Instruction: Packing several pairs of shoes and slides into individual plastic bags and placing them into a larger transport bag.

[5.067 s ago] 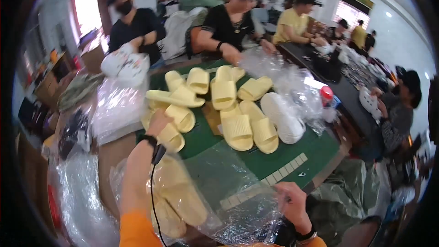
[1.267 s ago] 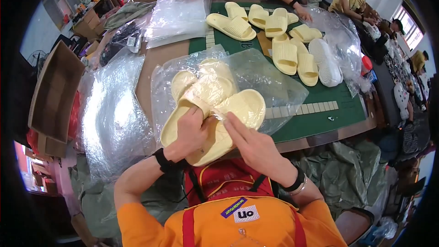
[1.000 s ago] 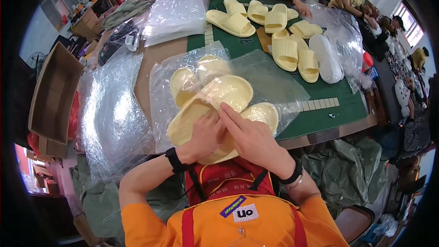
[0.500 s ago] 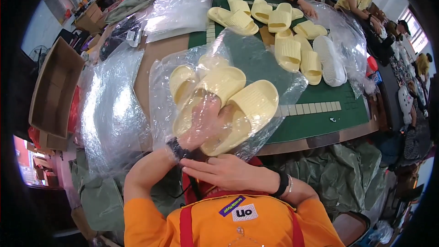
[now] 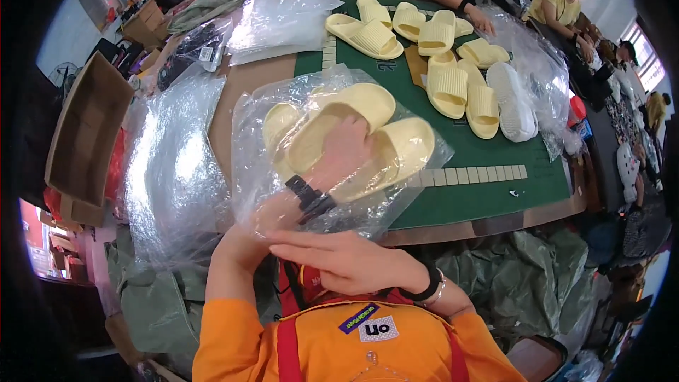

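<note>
Inside a clear plastic bag, my left hand is closed around pale yellow ribbed slippers, its fingers partly hidden by them and blurred. One slipper lies to the right of that hand and another just beyond it. More pale yellow shows through the film at the left. The bag's near end lies around my left wrist. My right hand is at this near end, close to my body, its fingers stretched out to the left against the film. Its thumb is hard to make out.
Several loose yellow slippers and a white shoe lie on the green mat. Stacked clear bags cover the table's left side, beside a cardboard box. Co-workers sit across the table; one hand rests near the slippers.
My left hand has pushed farther into the bag, carrying the slippers slightly away from me. My right hand has stayed by the bag's near end, shifting slightly left.
</note>
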`<state>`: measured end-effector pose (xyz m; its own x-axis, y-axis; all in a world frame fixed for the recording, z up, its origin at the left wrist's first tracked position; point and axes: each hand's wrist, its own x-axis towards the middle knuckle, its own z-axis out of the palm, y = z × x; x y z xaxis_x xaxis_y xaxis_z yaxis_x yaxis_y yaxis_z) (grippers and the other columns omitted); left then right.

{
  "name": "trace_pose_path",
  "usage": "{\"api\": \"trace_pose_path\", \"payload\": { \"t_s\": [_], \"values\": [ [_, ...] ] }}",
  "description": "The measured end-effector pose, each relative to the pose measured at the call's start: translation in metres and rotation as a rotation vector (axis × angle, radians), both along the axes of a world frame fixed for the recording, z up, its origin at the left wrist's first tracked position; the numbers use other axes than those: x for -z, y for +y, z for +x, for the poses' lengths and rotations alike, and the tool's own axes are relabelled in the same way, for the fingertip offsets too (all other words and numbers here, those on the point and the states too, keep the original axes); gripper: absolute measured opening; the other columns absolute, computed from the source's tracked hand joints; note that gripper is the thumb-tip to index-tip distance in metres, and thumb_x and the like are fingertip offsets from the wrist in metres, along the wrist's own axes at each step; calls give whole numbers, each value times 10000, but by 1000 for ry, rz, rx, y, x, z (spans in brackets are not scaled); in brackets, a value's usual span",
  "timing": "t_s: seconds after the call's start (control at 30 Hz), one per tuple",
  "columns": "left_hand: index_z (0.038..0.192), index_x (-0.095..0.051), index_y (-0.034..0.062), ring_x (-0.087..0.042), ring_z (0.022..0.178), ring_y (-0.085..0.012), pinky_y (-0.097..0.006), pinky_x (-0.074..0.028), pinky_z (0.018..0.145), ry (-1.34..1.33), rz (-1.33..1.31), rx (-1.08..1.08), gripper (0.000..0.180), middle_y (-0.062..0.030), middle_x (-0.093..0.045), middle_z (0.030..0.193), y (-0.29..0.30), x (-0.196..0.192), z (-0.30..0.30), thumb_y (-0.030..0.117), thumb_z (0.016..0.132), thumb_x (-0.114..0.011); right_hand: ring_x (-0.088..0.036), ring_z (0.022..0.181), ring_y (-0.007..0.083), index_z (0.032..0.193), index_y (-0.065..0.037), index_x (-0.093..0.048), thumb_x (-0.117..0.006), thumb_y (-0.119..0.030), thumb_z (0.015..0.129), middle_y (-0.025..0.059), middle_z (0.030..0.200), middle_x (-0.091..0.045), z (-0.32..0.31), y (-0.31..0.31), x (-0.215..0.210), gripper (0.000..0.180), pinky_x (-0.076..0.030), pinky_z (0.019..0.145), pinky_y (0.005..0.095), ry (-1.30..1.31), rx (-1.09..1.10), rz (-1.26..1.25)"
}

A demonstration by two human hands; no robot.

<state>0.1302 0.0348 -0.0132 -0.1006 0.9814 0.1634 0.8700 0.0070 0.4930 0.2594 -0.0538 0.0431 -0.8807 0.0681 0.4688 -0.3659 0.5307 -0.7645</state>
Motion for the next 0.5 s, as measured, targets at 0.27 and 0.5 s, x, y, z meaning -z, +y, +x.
{"api": "trace_pose_path", "payload": {
  "t_s": [0.27, 0.5],
  "values": [
    [1066, -580, 67, -501, 1011, -334, -415, -413, 849, 350, 313, 287, 331, -139, -550, 1078, -85, 20, -45, 164, 751, -592, -510, 663, 83, 1136, -31, -493, -529, -152, 865, 100, 1103, -520, 77, 18, 48, 298, -442, 569, 214, -201, 612, -696],
    [833, -598, 25, -570, 726, -209, -336, -453, 672, -176, 345, -267, 113, -94, -602, 769, -187, 37, -140, 60, 742, -542, -534, 824, 162, 1172, -42, -398, -452, -186, 923, 95, 1057, -487, 105, 22, 105, 293, -468, 683, 276, -107, 829, -1396]
  ]
}}
